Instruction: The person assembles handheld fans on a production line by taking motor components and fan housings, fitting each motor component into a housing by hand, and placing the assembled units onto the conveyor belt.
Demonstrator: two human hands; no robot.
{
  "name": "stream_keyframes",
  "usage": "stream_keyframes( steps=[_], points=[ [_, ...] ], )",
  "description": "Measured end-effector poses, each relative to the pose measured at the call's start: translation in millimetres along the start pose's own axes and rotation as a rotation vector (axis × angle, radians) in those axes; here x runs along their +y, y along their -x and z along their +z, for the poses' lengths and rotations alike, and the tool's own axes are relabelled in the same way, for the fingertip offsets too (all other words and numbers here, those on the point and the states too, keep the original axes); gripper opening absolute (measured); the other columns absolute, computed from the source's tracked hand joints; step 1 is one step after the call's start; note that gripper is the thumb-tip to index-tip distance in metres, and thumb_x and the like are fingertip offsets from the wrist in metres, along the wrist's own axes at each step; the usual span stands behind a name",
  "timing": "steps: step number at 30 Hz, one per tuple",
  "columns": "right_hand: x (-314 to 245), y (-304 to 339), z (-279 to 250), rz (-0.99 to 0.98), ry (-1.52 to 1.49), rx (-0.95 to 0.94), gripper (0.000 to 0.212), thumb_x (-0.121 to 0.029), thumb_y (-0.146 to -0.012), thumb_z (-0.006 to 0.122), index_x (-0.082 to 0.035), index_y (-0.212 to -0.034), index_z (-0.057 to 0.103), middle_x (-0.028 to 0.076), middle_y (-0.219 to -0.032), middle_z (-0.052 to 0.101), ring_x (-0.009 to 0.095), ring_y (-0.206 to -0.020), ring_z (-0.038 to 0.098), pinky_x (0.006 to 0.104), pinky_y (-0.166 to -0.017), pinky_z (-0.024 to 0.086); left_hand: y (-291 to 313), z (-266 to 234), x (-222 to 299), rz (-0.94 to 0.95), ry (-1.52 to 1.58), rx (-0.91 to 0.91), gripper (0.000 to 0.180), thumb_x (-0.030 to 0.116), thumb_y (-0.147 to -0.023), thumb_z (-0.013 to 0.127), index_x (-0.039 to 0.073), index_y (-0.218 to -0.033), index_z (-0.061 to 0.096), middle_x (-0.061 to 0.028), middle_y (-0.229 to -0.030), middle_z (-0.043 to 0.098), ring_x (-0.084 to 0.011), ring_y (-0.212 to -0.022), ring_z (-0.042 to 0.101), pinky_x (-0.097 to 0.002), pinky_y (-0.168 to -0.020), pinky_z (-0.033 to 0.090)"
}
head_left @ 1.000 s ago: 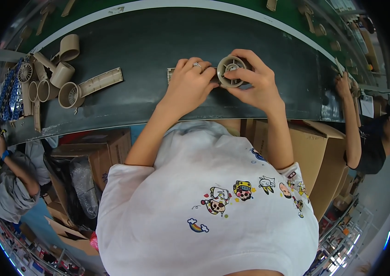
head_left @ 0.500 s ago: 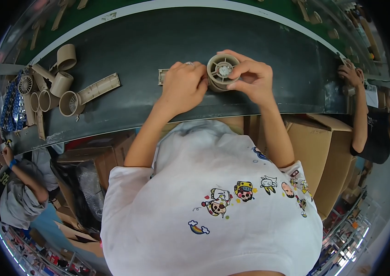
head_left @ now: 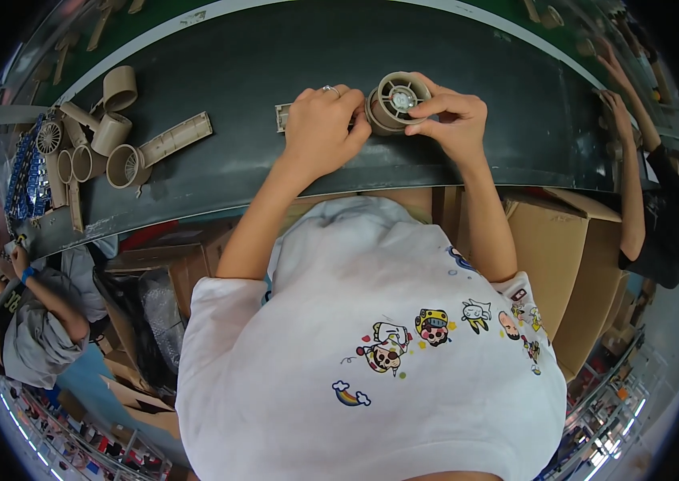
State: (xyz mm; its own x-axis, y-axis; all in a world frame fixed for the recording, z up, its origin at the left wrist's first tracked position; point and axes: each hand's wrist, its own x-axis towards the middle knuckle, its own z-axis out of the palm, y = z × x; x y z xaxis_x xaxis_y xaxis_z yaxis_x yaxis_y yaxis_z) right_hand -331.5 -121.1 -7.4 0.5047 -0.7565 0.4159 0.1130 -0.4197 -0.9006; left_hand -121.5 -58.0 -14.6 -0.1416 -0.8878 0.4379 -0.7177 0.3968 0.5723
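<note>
Blue pieces (head_left: 28,183) lie heaped at left on the dark bench (head_left: 235,84) (a cardboard box (head_left: 542,268) stands below).

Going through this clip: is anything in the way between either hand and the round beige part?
Nothing visible. The right hand grips the round beige part. The left hand is close beside it, over a flat beige strip. The other beige parts lie apart, to the left.

A dark table (head_left: 227,88) spans the upper frame, edged by a white strip (head_left: 217,10) with a green surface (head_left: 159,12) beyond. Cardboard boxes (head_left: 539,272) stand below, at left and right. Blue floor (head_left: 83,375) shows lower left; cluttered shelves (head_left: 596,433) and bright lights (head_left: 640,407) line both lower corners.
</note>
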Motion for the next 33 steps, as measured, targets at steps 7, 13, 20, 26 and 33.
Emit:
stream_keyframes(
  steps=[7,13,20,26,33],
  points=[
    [-8.7,7.9,7.0,-0.005,0.205,-0.012,0.025,0.003,-0.059,0.082,0.001,-0.084,0.074,0.022,-0.107,0.069,0.029,-0.107,0.066,0.0312,-0.089,0.051,5.0,-0.5,-2.5,-0.038,-0.006,0.044,0.008,0.012,-0.075,0.06,0.004,-0.076,0.057,-0.0096,-0.071,0.059,-0.0309,-0.066,0.059,-0.0412,-0.063,0.046],
    [10.9,16.7,8.1,-0.068,0.211,-0.029,0.01,-0.003,-0.077,0.073,0.001,-0.086,0.073,0.021,-0.124,0.062,0.029,-0.11,0.064,0.0326,-0.092,0.05,1.4,-36.0,-15.3,-0.031,-0.084,-0.13,0.008,0.016,-0.078,0.058,0.008,-0.078,0.059,-0.0083,-0.073,0.061,-0.0295,-0.069,0.062,-0.0413,-0.061,0.049],
    [11.7,16.0,9.3,0.001,0.206,-0.02,0.016,-0.003,-0.077,0.071,-0.001,-0.092,0.073,0.021,-0.128,0.059,0.032,-0.117,0.06,0.0363,-0.103,0.042,2.2,-39.9,-30.5,-0.038,0.119,-0.153,0.009,0.012,-0.077,0.059,0.003,-0.077,0.058,-0.0122,-0.069,0.059,-0.031,-0.063,0.06,-0.0373,-0.059,0.047],
    [11.2,18.6,9.3,-0.004,0.255,0.067,0.033,-0.003,-0.077,0.067,-0.002,-0.11,0.069,0.022,-0.134,0.054,0.032,-0.114,0.062,0.0353,-0.097,0.048,-16.7,-44.7,-46.3,-0.27,-0.111,0.075,0.012,0.019,-0.078,0.062,0.008,-0.076,0.061,-0.0112,-0.068,0.064,-0.0333,-0.067,0.064,-0.0418,-0.061,0.051],
    [8.7,20.2,12.7,0.027,0.312,0.094,0.034,-0.006,-0.076,0.069,-0.003,-0.11,0.07,0.022,-0.132,0.055,0.031,-0.111,0.064,0.0356,-0.095,0.049,-134.0,-36.1,-136.9,-0.558,-0.317,0.417,0.028,0.027,-0.083,0.06,0.0,-0.091,0.059,-0.024,-0.089,0.064,-0.0417,-0.084,0.063,-0.0498,-0.072,0.05]
  ],
)
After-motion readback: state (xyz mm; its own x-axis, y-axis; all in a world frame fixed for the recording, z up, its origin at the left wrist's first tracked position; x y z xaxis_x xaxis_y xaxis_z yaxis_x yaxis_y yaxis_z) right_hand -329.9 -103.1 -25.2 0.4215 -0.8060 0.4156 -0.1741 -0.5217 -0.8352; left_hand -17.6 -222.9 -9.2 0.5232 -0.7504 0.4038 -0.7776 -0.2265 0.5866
